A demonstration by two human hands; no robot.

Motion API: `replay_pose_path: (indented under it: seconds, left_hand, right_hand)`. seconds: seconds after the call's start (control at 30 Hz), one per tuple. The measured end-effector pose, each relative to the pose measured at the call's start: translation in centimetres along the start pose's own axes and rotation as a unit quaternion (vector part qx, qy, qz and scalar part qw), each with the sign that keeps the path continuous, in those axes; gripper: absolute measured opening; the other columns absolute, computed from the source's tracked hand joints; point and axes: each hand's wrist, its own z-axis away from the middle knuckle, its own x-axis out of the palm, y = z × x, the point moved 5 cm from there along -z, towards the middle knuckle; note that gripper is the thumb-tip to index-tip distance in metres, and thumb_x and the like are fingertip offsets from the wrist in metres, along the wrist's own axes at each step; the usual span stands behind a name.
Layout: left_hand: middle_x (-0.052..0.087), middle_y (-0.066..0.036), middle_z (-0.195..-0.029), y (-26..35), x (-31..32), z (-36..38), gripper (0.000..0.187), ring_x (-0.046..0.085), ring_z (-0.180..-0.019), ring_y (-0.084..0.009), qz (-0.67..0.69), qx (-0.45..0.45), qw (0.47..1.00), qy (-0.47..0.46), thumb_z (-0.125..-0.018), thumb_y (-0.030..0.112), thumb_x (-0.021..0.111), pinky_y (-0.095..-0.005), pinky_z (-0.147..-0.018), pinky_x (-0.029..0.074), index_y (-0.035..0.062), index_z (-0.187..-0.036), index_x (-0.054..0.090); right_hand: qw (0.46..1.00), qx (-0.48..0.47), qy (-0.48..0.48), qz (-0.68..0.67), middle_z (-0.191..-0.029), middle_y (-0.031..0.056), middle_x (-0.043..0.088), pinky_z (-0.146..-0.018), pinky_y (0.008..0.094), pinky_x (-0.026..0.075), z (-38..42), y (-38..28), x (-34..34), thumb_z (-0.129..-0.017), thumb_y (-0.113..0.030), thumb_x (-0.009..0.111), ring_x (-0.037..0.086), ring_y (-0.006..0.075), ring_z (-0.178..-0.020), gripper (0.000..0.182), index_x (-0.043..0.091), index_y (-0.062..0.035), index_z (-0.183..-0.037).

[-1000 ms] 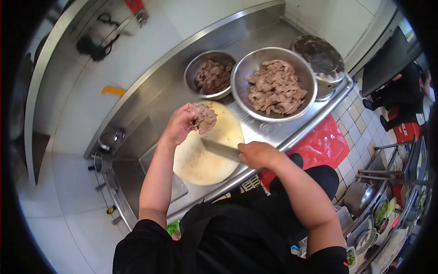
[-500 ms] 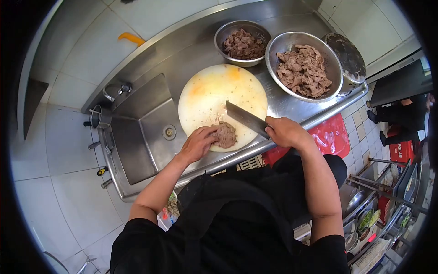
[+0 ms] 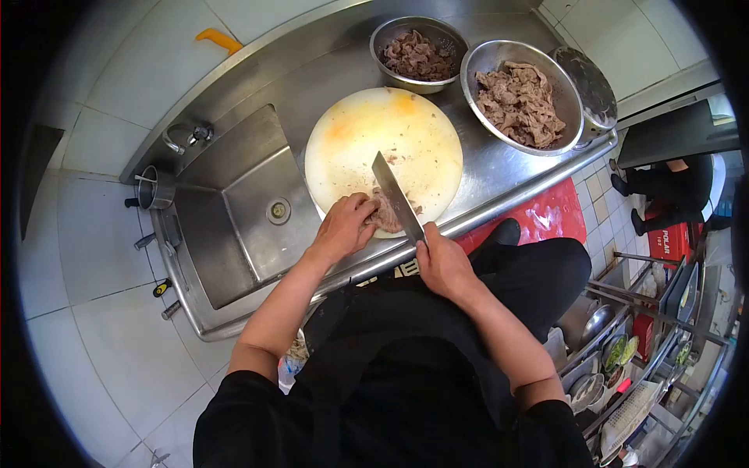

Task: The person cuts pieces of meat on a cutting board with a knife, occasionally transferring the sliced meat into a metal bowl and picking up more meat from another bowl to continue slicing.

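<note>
A cleaver [image 3: 399,199] is in my right hand [image 3: 445,265], its fingers wrapped round the handle. Its blade stands against the right side of a piece of cooked meat [image 3: 382,215]. My left hand [image 3: 346,226] presses on the meat from the left with bent fingers, and partly hides it. Beneath the meat lies a round, pale cutting board [image 3: 374,132] with orange stains and small scraps on it. Behind the board, a metal bowl [image 3: 429,87] contains meat pieces. To its right, a larger metal colander [image 3: 575,117] contains more sliced meat.
A steel sink [image 3: 234,210] with a tap [image 3: 187,136] adjoins the board on the left. A round dark lid or pot [image 3: 589,86] stands beyond the colander. Below the counter edge is a red surface [image 3: 546,218]. Another person [image 3: 671,187] stands at the far right.
My right hand has brought the cleaver left and nearer to me, from beside the meat to its right edge. My left hand remains on the meat. The view has shifted slightly.
</note>
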Motion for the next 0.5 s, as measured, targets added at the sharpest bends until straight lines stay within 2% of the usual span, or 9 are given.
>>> replay_pose_path:
  seconds: [0.13,0.2,0.3,0.5]
  left_hand:
    - [0.059,-0.018,-0.135,1.9,0.6,0.8,0.048,0.056,-0.122,-0.0367,-0.047,-0.065,0.997,-0.01,-0.085,0.021,0.073,-0.0451,-0.107,0.047,0.0047,-0.13,0.066]
    - [0.062,-0.016,-0.13,2.8,-0.2,1.0,0.046,0.056,-0.122,-0.0379,-0.044,-0.01,0.993,0.106,-0.085,0.021,0.074,-0.0457,-0.105,0.048,0.0049,-0.127,0.067]
    - [0.062,-0.017,-0.129,1.5,0.7,0.0,0.045,0.054,-0.122,-0.0381,-0.025,0.043,0.997,0.064,-0.086,0.02,0.073,-0.0454,-0.105,0.048,0.0041,-0.128,0.066]
    - [0.062,-0.016,-0.13,0.8,0.9,-0.5,0.045,0.053,-0.122,-0.0372,-0.001,0.022,0.999,0.048,-0.084,0.018,0.071,-0.0435,-0.107,0.049,0.0031,-0.127,0.068]
  right_hand:
    - [0.999,0.007,0.039,0.032,-0.091,0.0318,0.067,-0.08,0.0622,0.051,1.8,-0.3,0.4,-0.102,-0.015,0.054,0.066,0.0529,-0.088,0.019,0.048,0.0007,-0.11]
    - [0.998,-0.001,0.044,0.053,-0.094,0.0298,0.068,-0.08,0.0612,0.053,2.4,-0.3,0.2,-0.102,-0.014,0.053,0.067,0.0508,-0.088,0.016,0.049,0.0001,-0.108]
    - [0.997,-0.002,0.027,0.072,-0.095,0.0286,0.068,-0.078,0.0599,0.054,3.1,-0.8,0.0,-0.101,-0.013,0.052,0.068,0.0502,-0.087,0.015,0.048,0.0006,-0.107]
    - [0.996,-0.016,0.005,0.092,-0.092,0.0283,0.068,-0.076,0.0568,0.056,3.6,-0.6,0.3,-0.1,-0.012,0.052,0.07,0.048,-0.085,0.016,0.049,0.0011,-0.109]
